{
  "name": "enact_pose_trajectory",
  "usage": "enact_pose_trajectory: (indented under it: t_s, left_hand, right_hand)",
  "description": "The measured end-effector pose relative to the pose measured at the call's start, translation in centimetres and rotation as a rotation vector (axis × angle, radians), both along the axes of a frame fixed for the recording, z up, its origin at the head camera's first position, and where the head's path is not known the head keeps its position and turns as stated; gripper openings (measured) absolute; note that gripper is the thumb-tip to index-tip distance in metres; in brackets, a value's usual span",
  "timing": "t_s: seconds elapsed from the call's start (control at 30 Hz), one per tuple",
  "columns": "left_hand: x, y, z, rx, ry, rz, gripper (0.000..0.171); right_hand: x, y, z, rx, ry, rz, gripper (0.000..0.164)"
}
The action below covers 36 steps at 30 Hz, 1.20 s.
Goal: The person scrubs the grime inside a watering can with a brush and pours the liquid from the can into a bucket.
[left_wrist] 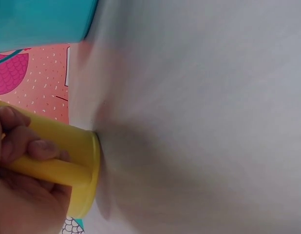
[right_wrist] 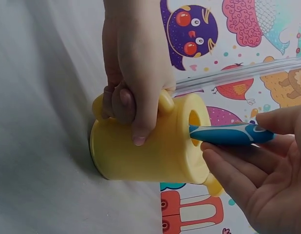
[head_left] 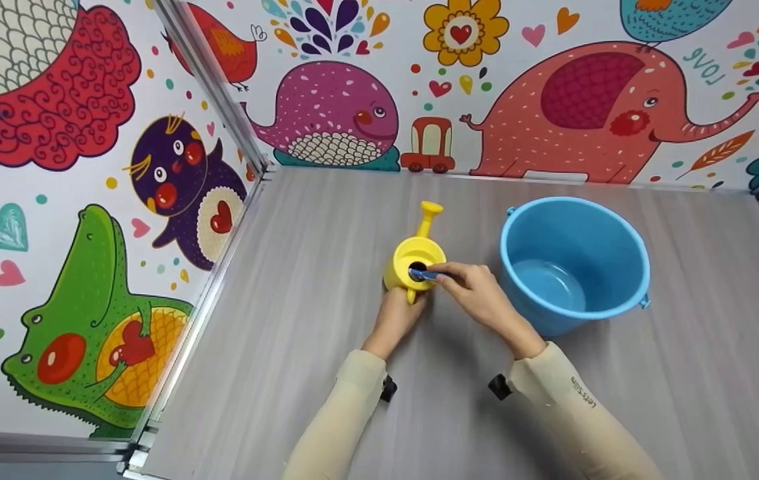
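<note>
Fingers [right_wrist: 227, 170] of the right hand [head_left: 483, 297] pinch one end of a slim blue handle with white curved stripes [right_wrist: 223, 134]; we see its other end pass into the round opening of a yellow plastic watering can [right_wrist: 145, 158]. Left hand [head_left: 399, 319]: fingers curled round the can's yellow loop handle [left_wrist: 48, 169], thumb against the wall. We note the can upright on the grey wood-grain worktop [head_left: 326, 280], its yellow flared spout [head_left: 429, 217] pointing away from the person, with a large open blue plastic bucket [head_left: 609, 263] just to the right. Main risk, in our judgement: the pinch takes only the end of the blue handle, so a slip would likely drop it inside, and the opening looks too small to admit a whole hand for retrieval. Second: the handle leans across the rim; a sideways push could lever against the edge and tip the can, particularly if the left grip, set on one side, eased. Third: the right forearm lies close to the bucket, so a wide swing could knock it. We cannot tell how deep the hidden end reaches, nor whether it touches the bottom.
</note>
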<state>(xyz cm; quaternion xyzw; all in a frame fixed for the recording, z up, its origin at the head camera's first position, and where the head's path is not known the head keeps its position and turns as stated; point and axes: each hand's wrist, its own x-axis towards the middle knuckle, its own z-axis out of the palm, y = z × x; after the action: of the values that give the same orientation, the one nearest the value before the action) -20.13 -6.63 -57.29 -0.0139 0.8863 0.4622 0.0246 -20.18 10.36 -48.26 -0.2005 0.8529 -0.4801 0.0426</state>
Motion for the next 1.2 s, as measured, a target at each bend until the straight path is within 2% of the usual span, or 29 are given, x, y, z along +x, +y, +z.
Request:
enact_pose_trajectory:
  t_s: [0.13,0.23,0.37,0.53,1.03,1.2]
  left_hand:
    - [-0.15,-0.08,-0.11,0.017,-0.015,0.012,0.035]
    - [-0.24,-0.06,-0.17,0.019,-0.022,0.012,0.030]
    - [-0.26,0.05,-0.16,0.014,-0.035,0.010,0.022]
    - [-0.24,0.10,-0.11,0.019,-0.032,0.009,0.026]
    - [-0.13,0.08,-0.05,0.052,-0.022,0.019,0.029]
    - [-0.19,0.18,-0.12,0.012,0.000,0.016,0.029]
  right_hand:
    - [0.09,0.35,0.25,-0.062,-0.009,-0.044,0.024]
    - [0.20,0.51,0.37,-0.104,-0.019,-0.071,0.023]
    - [0.30,0.61,0.51,-0.154,-0.063,-0.108,0.024]
    - [0.26,0.68,0.64,-0.208,-0.120,-0.145,0.025]
    - [0.04,0.44,0.26,-0.318,-0.240,-0.120,0.028]
    - [-0.18,-0.02,0.02,-0.307,-0.268,-0.107,0.029]
